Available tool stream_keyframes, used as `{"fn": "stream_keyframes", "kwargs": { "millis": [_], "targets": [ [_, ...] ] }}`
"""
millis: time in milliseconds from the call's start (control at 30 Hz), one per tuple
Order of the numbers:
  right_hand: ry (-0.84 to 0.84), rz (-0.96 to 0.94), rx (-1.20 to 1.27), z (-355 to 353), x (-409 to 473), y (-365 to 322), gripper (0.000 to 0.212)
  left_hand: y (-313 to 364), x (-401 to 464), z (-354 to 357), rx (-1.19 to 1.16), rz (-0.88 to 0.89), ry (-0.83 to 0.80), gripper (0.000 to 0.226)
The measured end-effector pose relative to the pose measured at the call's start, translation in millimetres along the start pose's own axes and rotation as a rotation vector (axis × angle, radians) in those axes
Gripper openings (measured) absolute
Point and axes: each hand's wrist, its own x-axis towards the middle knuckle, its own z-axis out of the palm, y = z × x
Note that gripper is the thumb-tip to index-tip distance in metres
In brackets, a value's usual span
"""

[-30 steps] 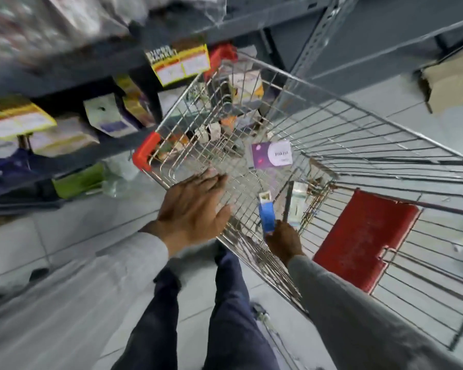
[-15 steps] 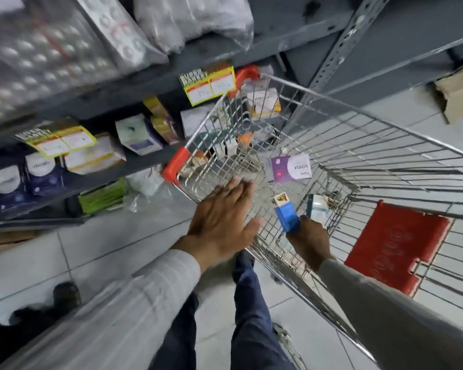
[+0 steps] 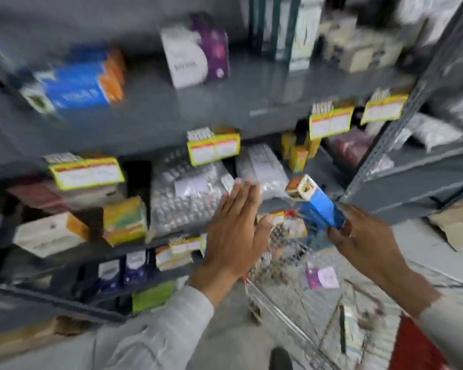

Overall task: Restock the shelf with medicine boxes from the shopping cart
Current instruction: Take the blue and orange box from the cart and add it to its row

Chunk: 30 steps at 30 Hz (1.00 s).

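Frame heavily motion-blurred. Right hand [image 3: 364,244] gripping a blue box [image 3: 317,206] by its lower end, fingers wrapped around it, thumb on the near face. Box tilted, white-and-orange end flap pointing up-left, held in the air above the cart [image 3: 286,265] and in front of the grey shelf [image 3: 171,113]. Not touching any shelf board.

Left hand [image 3: 235,233] flat and spread, fingers straight, pointing up, holding nothing. Sits just left of the box, apart from it, in front of the middle tier. Light sleeves on both arms.

Cart low centre-right, wire basket blurred; purple-and-white box [image 3: 322,277] inside it, other contents probably small boxes but too smeared to tell. Red flap [image 3: 414,348] at bottom right.

Shelf contents:
- top tier: blue-orange box [image 3: 83,81] lying left, white-purple box [image 3: 195,52] upright at centre
- middle tier: blister packs in clear bags [image 3: 187,198] behind the left hand, green-orange box [image 3: 125,220] and a white box [image 3: 48,233] to the left
- yellow price tags [image 3: 213,148] clipped along the board edges
- lower tier: dark blue boxes [image 3: 123,268], a green box [image 3: 153,296] below

Dark shoe [image 3: 281,359] on the tiled floor at bottom centre.
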Motion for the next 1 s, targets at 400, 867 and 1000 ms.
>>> {"fn": "stream_keyframes", "kwargs": {
  "millis": [400,867,1000],
  "targets": [
    [0.174,-0.609,0.154,-83,136,-234,0.050,-158,34,-243,0.420,-0.291,0.323,0.062],
    [-0.152,-0.731,0.110,-7,166,-386,0.051,-199,22,-255,0.550,-0.524,0.204,0.076],
    [-0.141,-0.759,0.103,-1,166,-388,0.051,-199,24,-254,0.546,-0.540,0.207,0.072]
  ]
}}
